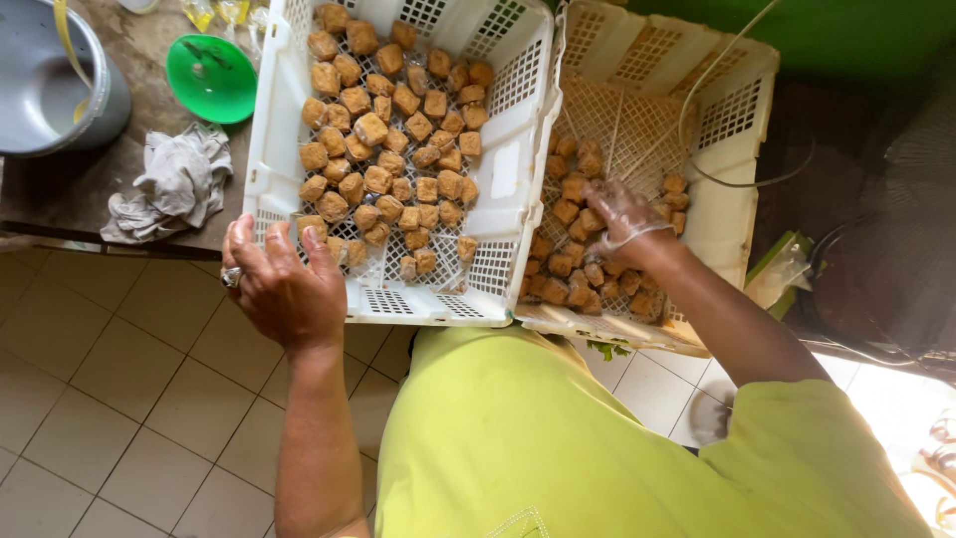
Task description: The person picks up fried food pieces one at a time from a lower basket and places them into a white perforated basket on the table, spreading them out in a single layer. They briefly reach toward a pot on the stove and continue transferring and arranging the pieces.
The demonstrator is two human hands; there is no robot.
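Two white plastic lattice crates sit side by side. The left crate (518, 120) holds several brown fried tofu cubes (393, 149) spread over its floor. My left hand (282, 284), with a ring on one finger, grips that crate's near left corner. The right crate (742, 169) holds a smaller pile of the same cubes (573, 274) at its near end. My right hand (622, 219), in a clear plastic glove, reaches into the right crate with its fingers curled down onto the cubes; whether it holds one I cannot tell.
A grey metal pot (45, 80), a green funnel (211, 77) and a crumpled grey cloth (174, 184) lie on the counter to the left. A thin cable (697, 100) loops over the right crate. Beige tiled floor (119, 399) is below. A dark wire rack (896, 249) stands at the right.
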